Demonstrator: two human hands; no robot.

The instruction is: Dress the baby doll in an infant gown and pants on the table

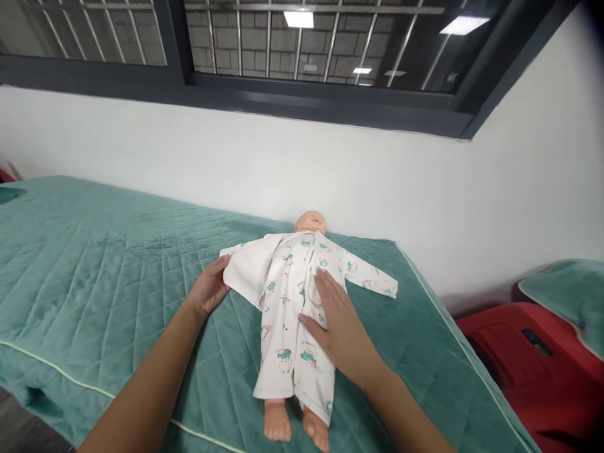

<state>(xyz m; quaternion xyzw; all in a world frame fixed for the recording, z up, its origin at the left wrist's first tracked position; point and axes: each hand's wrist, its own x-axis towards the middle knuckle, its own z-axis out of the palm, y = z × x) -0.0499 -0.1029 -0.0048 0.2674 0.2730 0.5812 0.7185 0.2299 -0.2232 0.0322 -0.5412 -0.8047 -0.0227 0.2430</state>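
A baby doll (311, 221) lies on its back, head toward the wall and bare feet toward me. It wears white baby pants (283, 333) and a white baby shirt (250, 267) printed with small animals; one sleeve stretches out to the right. The shirt's left front panel is folded outward, plain inner side up. My left hand (211, 286) pinches the edge of that panel, thumb on top. With fingers stretched out, my right hand (337, 324) rests flat over the doll's belly and the top of the pants.
A green quilted cover (141, 283) with pale piping lies under the doll. Behind it is a white wall (189, 151) with a dark-framed window (311, 104) above. At the right stands a red plastic object (519, 358), a green cloth (570, 296) partly over it.
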